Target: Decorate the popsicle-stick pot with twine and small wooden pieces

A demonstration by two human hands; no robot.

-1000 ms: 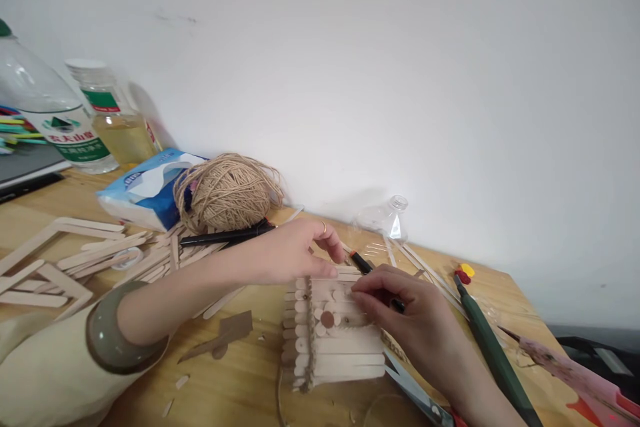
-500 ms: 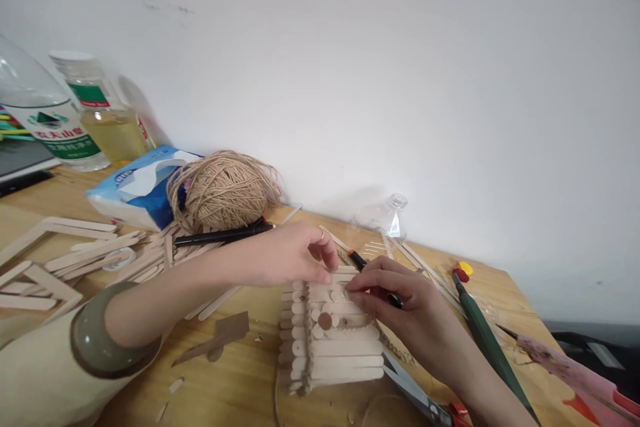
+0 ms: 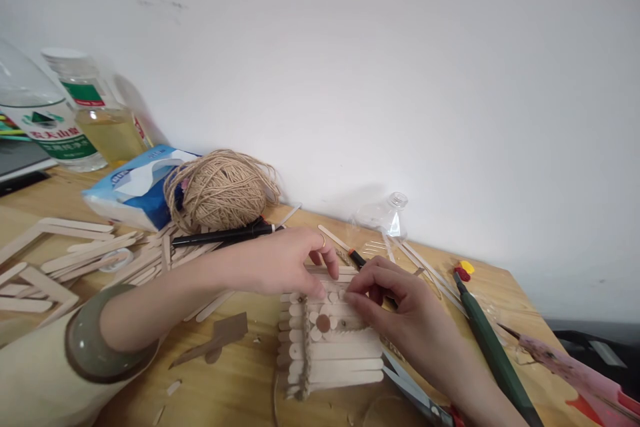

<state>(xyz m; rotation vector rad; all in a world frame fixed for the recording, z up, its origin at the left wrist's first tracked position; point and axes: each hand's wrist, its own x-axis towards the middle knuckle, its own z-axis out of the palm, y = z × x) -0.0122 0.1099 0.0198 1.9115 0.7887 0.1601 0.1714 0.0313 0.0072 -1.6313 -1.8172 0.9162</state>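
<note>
A panel of pale craft sticks [image 3: 345, 350] lies in front of me, with twisted twine [image 3: 307, 347] along its left side. On it, a brown disc [image 3: 324, 323] sits among small rounded wood pieces. My left hand [image 3: 300, 260] is curled over the far edge, its thumb pressing on the panel's face. My right hand [image 3: 400, 303] is pinched at the panel's upper right. Its fingertips meet at a small rounded wood piece [image 3: 343, 295], partly hidden by them. Scissors [image 3: 413, 387] lie open under the right forearm.
Left of the panel are loose craft sticks [image 3: 90, 257], a ball of twine [image 3: 225, 190], a tissue pack [image 3: 135, 180] and bottles [image 3: 107, 127]. On the right lie a green-handled tool [image 3: 495, 347], a pink glue gun [image 3: 565, 363] and a clear bottle [image 3: 387, 217]. A wall stands behind.
My left thumb has slid slightly down and left on the panel. My right fingertips have shifted a little left, and small rounded pieces between the hands show more clearly.
</note>
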